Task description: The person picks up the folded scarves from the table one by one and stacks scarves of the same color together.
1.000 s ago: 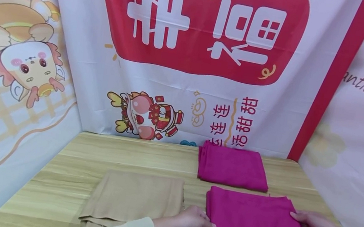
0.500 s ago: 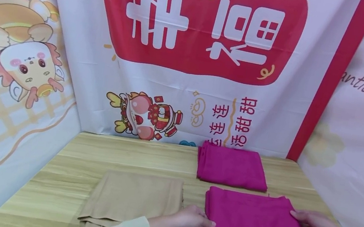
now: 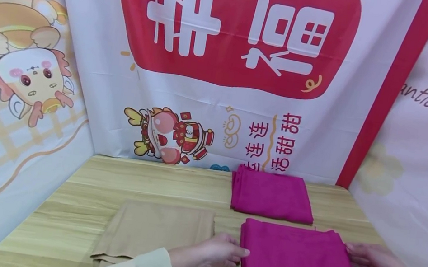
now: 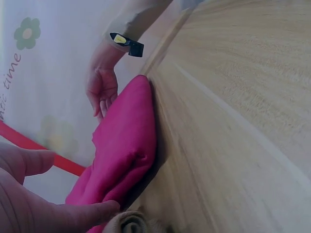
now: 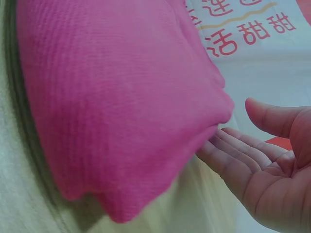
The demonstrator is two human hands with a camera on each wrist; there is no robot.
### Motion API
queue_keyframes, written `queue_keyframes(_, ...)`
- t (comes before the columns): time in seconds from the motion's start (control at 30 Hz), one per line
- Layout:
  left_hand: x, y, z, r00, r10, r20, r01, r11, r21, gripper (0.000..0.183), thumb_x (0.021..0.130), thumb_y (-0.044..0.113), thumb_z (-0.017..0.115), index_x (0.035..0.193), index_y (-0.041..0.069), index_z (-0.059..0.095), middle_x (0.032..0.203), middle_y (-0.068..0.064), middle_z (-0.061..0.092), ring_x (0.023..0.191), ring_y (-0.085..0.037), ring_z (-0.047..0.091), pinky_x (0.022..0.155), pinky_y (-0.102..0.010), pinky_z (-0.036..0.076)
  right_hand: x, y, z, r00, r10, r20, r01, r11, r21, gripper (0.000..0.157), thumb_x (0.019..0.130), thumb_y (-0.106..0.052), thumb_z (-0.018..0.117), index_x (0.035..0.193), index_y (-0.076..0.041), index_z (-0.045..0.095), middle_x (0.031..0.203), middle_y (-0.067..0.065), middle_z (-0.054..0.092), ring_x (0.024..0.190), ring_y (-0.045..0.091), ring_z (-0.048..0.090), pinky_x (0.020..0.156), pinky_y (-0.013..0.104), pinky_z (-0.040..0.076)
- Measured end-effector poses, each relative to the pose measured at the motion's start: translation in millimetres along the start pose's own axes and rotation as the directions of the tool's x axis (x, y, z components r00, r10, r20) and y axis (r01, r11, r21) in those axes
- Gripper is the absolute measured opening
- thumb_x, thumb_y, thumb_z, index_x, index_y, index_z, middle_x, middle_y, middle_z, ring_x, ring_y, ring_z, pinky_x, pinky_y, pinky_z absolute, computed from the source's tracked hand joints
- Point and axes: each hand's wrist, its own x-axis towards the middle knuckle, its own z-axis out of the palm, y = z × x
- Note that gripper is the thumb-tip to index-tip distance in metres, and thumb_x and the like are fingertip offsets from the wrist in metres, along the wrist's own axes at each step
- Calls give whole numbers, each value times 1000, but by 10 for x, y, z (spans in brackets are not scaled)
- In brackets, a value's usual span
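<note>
A large folded magenta cloth (image 3: 302, 264) lies flat at the table's front right. At its left edge is my left hand (image 3: 217, 255), fingers extended and thumb apart from them; in the left wrist view a fingertip reaches the cloth's side. My right hand (image 3: 376, 263) is at the opposite edge. In the right wrist view its thumb stands away from the magenta cloth (image 5: 112, 97), while its straight fingertips touch or lie just under the edge. Left of it lies a folded beige cloth (image 3: 159, 230), partly behind my left forearm.
A smaller folded magenta cloth (image 3: 272, 196) lies behind the large one, near the back wall. The wooden table (image 3: 149, 181) is enclosed by printed fabric hangings (image 3: 211, 92) at the back and on both sides.
Both hands have loosened from the large magenta cloth. My left hand shifted slightly back to the left and away; the right thumb came off the top. The cloths stay in place.
</note>
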Motion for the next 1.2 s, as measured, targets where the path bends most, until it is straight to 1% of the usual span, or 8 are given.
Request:
queue_keyframes(0.2, 24, 91, -36, 1000, 4, -13, -4, 999, -35, 32, 89, 1, 65, 114, -15, 53, 100, -18, 61, 99, -33, 61, 91, -43, 51, -26, -134, 2, 1000, -12, 7, 12, 998, 56, 24, 104, -9, 43, 108, -11, 67, 112, 7, 68, 101, 14, 65, 90, 35, 52)
queue_keyframes(0.37, 96, 172, -83, 1000, 12, -27, -13, 1000, -24, 36, 91, 5, 65, 119, -14, 52, 101, -16, 62, 98, -30, 61, 89, -39, 52, -31, -258, 3, 998, -2, -62, 4, 1000, 26, 19, 103, -10, 48, 107, -6, 66, 110, 12, 68, 100, 16, 66, 89, 36, 53)
queue_keyframes(0.47, 158, 218, -121, 999, 35, -30, -36, 999, -29, 43, 92, 6, 64, 124, -17, 47, 108, -18, 62, 107, -36, 59, 92, -41, 51, -7, -322, 28, 993, 1, -119, -1, 1000, 1, 20, 102, -12, 50, 109, -1, 65, 109, 11, 69, 98, 15, 67, 88, 35, 53)
queue_keyframes(0.53, 204, 246, -143, 998, 51, -40, -52, 998, -37, 48, 93, 7, 64, 129, -18, 43, 112, -19, 62, 113, -40, 56, 94, -43, 49, 23, -362, 64, 987, -8, -161, 3, 999, -32, 31, 103, -14, 50, 120, 11, 56, 109, 10, 68, 98, 13, 66, 89, 35, 53)
queue_keyframes(0.67, 297, 322, -169, 995, 83, -55, -86, 995, -55, 50, 93, 7, 63, 131, -18, 41, 118, -23, 61, 118, -42, 53, 97, -46, 47, 93, -432, 159, 971, -30, -238, 8, 995, -96, 60, 103, -16, 50, 135, 27, 24, 109, 7, 67, 97, 10, 66, 89, 37, 53)
queue_keyframes(0.73, 349, 364, -174, 993, 96, -65, -100, 994, -55, 50, 94, 8, 63, 131, -17, 42, 118, -23, 60, 118, -42, 53, 97, -46, 47, 131, -467, 204, 964, -38, -264, 9, 994, -110, 65, 103, -16, 50, 136, 28, 16, 109, 7, 67, 97, 9, 65, 89, 38, 53)
queue_keyframes(1.0, 620, 538, -195, 982, 103, -158, -104, 995, 5, 49, 94, 16, 66, 131, -9, 47, 117, -18, 61, 114, -36, 58, 90, -39, 53, 311, -580, 295, 948, -81, -309, 48, 992, -114, 63, 102, -12, 49, 138, 27, 14, 107, 2, 66, 93, 4, 64, 89, 37, 53)
queue_keyframes(1.2, 841, 640, -215, 965, 103, -243, -98, 995, 33, 50, 95, 20, 65, 133, -7, 48, 123, -20, 59, 116, -35, 57, 94, -39, 50, 451, -651, 310, 935, -87, -343, 51, 992, -113, 62, 102, -10, 48, 140, 24, 14, 106, 1, 64, 91, 4, 63, 89, 38, 53)
